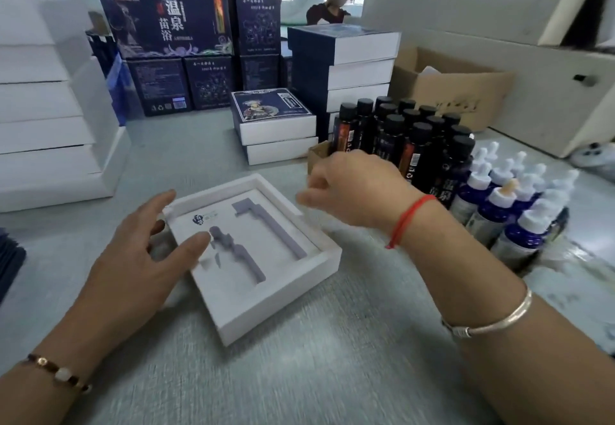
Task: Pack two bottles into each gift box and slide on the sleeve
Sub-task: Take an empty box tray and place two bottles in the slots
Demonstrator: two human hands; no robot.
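Head view: my left hand (139, 251) lies spread, fingertips on the empty gift box (256, 258) at frame centre on the desk (332, 374). Right hand (352, 188), blurred and loosely curled, holds nothing beside black bottles (406, 138).

— What is worn on the left arm?

— A thin bracelet (58, 373) sits at the wrist behind the left hand (133, 248): dark brown beads, one small gold-coloured ring bead and one pale, milky oval bead. The forearm is bare, no sleeve in view.

— And the right arm?

— Two pieces. A red string (407, 220) is tied round the wrist just behind the right hand (352, 188), with a loose end hanging down. Further up the bare forearm is a plain silver bangle (492, 321), smooth and narrow, with a ridged, engraved section on its near side.

— Any rings?

— None can be made out; the fingers are blurred.
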